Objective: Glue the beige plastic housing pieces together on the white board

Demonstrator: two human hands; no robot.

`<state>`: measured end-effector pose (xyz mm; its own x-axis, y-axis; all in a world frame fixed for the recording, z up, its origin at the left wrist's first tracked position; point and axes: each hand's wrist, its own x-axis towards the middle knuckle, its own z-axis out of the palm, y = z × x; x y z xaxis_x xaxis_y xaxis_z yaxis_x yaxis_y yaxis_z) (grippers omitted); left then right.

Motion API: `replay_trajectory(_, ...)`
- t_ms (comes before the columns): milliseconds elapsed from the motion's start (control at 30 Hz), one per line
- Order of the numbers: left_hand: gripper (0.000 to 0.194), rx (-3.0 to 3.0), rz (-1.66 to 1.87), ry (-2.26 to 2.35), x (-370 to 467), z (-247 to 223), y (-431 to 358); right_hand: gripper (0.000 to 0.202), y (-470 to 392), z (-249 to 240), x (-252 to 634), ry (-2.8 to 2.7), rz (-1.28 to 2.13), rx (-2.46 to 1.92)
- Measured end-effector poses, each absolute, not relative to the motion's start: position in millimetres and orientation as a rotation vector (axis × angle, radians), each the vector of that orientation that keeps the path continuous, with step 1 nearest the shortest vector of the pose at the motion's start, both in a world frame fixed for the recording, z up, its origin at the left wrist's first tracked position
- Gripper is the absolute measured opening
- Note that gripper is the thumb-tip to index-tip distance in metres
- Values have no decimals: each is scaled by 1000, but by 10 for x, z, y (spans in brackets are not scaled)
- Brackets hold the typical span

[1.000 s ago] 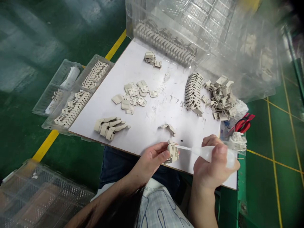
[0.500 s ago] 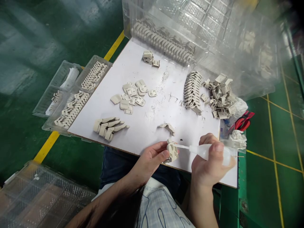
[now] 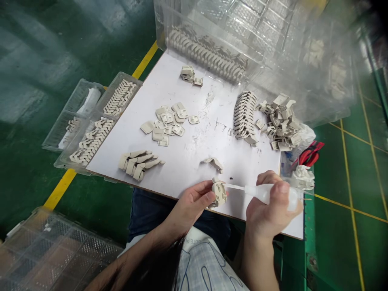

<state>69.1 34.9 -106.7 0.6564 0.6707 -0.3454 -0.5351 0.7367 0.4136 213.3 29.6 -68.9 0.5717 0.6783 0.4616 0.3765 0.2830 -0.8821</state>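
Near the front edge of the board, my left hand pinches a beige plastic part with slots in its upper face. My right hand is wrapped round a white squeeze bottle. Its thin nozzle points left, with the tip at or just beside the part's upper right edge; contact is hard to tell. Just beyond the held part lies a small bent beige piece. To the left rest several jointed beige pieces side by side, and behind them is a loose pile of flat beige covers.
A row of nested beige pieces and a heap of beige parts lie at right. Clear plastic boxes line the white board's back. Part-filled trays stand left. Red-handled pliers sit at the right edge.
My right hand and the bottle have shifted slightly right, drawing the nozzle back a little along the part's edge. My left hand keeps its hold, almost unmoved.
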Motion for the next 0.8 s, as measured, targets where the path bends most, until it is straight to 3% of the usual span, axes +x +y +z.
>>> replay_trajectory(800,51,298,657,592,699,-1078,336,48,233,-723,2185,-1092,355,-1243)
